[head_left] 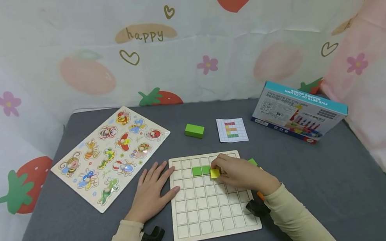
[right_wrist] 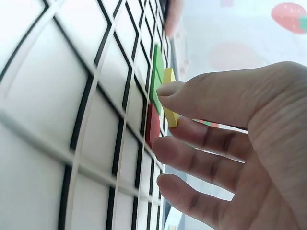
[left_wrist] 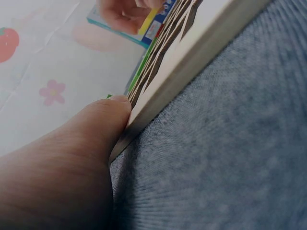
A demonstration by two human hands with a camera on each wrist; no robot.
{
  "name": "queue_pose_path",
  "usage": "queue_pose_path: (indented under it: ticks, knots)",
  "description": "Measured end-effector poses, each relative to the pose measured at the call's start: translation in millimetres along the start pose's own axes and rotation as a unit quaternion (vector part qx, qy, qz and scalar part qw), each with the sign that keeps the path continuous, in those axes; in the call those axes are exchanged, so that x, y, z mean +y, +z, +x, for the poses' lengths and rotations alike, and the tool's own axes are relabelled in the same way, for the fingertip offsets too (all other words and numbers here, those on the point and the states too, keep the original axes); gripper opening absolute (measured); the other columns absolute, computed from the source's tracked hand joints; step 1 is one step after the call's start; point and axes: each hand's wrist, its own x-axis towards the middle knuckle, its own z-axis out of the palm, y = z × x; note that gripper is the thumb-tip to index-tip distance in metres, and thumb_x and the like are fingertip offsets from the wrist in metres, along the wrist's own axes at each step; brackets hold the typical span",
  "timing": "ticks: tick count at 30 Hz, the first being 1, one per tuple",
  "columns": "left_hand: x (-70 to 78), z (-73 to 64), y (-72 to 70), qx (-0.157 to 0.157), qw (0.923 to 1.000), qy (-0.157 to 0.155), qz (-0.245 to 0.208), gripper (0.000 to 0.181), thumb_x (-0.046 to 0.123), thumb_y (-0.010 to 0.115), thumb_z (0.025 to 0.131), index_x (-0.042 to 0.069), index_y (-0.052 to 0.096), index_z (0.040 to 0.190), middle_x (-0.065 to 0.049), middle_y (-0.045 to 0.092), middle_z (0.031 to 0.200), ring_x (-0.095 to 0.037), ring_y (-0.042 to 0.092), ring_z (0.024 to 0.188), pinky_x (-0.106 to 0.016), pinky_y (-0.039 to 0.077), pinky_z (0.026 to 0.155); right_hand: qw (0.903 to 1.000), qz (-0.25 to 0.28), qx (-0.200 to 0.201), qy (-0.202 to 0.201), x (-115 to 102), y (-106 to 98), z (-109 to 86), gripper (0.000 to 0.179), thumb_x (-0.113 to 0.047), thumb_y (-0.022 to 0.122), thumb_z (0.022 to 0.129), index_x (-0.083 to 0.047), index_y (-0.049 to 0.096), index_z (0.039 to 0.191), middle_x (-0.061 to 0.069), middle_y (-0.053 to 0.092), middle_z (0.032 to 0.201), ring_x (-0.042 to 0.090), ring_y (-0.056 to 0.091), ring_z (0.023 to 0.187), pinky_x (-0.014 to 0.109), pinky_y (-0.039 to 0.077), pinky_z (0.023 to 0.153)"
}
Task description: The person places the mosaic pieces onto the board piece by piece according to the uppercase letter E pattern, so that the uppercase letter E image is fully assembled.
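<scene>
The right hand [head_left: 237,173] pinches a yellow block [head_left: 214,173] between thumb and forefinger, other fingers loosely bent. The block is over the board [head_left: 199,230], near two green blocks [head_left: 197,171]. The left hand [head_left: 151,196], fingers spread, grips nothing; its thumb touches the board's edge. I think the block should be aligned to the grid, the board kept steady.

Toward the left on the dark grey cloth [head_left: 331,192], set askew, a pale insect board [head_left: 96,166] with bright bug pictures. At the back right, turned at an angle, a box [head_left: 296,111] with a turquoise top and, apparently, coloured beads pictured on its blurred front. Behind, a pale curtain [head_left: 173,69] printed with strawberries [head_left: 37,186], pink flowers [head_left: 207,65], hearts [head_left: 130,58] and "happy" [head_left: 146,34].
</scene>
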Motion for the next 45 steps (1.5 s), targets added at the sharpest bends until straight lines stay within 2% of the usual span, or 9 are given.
queue_pose_path:
  ticks: [9, 15, 23, 35, 45]
  knots:
    - [-1.1, -0.3, 0.3, 0.000, 1.0000, -0.004, 0.007, 0.067, 0.056, 0.057, 0.090, 0.024, 0.042, 0.147, -0.005, 0.032, 0.155, -0.030, 0.020, 0.146, -0.053, 0.008, 0.119, 0.9983, -0.027, 0.016, -0.049, -14.0, 15.0, 16.7, 0.018, -0.015, 0.067, 0.090, -0.012, 0.059, 0.107, -0.005, 0.057, 0.102, 0.004, 0.052, 0.079, 0.020, 0.051, 0.070]
    - [0.1, 0.0, 0.1, -0.002, 1.0000, -0.002, 0.006, 0.067, 0.056, 0.057, 0.090, 0.024, 0.042, 0.146, -0.005, 0.032, 0.155, -0.030, 0.020, 0.145, -0.054, 0.009, 0.119, 0.9973, -0.048, 0.019, -0.053, -19.4, 21.2, 21.6, 0.013, -0.016, 0.068, 0.089, -0.015, 0.063, 0.101, -0.006, 0.058, 0.100, 0.004, 0.053, 0.080, 0.020, 0.052, 0.072]
    - [1.2, -0.6, 0.7, 0.001, 1.0000, -0.003, 0.007, 0.067, 0.056, 0.058, 0.089, 0.023, 0.043, 0.146, -0.005, 0.032, 0.155, -0.030, 0.021, 0.145, -0.054, 0.009, 0.118, 0.9959, -0.075, 0.003, -0.050, -25.0, 23.2, 26.9, 0.012, -0.021, 0.069, 0.090, -0.016, 0.066, 0.100, -0.006, 0.060, 0.100, 0.005, 0.053, 0.081, 0.019, 0.052, 0.075]
    - [0.5, -0.1, -0.7, -0.003, 1.0000, -0.005, 0.002, 0.068, 0.057, 0.057, 0.089, 0.023, 0.042, 0.147, -0.005, 0.032, 0.155, -0.030, 0.020, 0.146, -0.054, 0.009, 0.119, 0.9963, -0.072, -0.003, -0.046, -28.2, 24.5, 28.6, 0.013, -0.023, 0.068, 0.090, -0.017, 0.066, 0.102, -0.006, 0.059, 0.100, 0.005, 0.053, 0.080, 0.021, 0.052, 0.074]
    - [0.8, -0.1, -0.6, -0.006, 1.0000, -0.008, 0.000, 0.068, 0.057, 0.057, 0.090, 0.024, 0.042, 0.147, -0.004, 0.032, 0.155, -0.029, 0.019, 0.146, -0.053, 0.008, 0.119, 0.9956, -0.071, 0.016, -0.060, -27.0, 26.6, 27.0, 0.015, -0.020, 0.070, 0.089, -0.016, 0.066, 0.103, -0.005, 0.059, 0.103, 0.005, 0.056, 0.084, 0.021, 0.053, 0.076]
